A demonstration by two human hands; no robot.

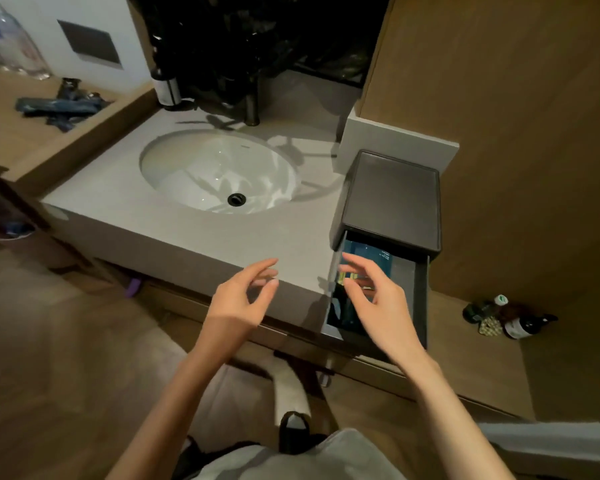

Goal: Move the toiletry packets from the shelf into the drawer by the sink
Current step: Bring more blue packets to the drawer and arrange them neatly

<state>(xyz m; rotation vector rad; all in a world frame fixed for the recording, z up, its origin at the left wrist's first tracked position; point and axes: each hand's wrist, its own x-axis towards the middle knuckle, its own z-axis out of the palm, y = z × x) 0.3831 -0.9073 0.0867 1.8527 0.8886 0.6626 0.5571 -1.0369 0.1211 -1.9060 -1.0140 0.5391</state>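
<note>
A dark box with a pulled-out drawer [420,299] stands at the right end of the grey counter. Dark blue toiletry packets [364,256] lie inside it, partly hidden by my right hand [371,299]. That hand hovers over the drawer, fingers spread, holding nothing. My left hand [239,299] floats above the counter's front edge, just left of the drawer, fingers loosely apart and empty. More blue packets [61,107] lie in a heap on the wooden shelf [32,147] at the far left.
A white oval sink [219,171] sits in the grey counter [125,202], with a dark tap [252,102] and a steel canister [167,90] behind it. Plastic water bottles [7,39] stand on the shelf. Small bottles [510,317] rest on the low ledge at right.
</note>
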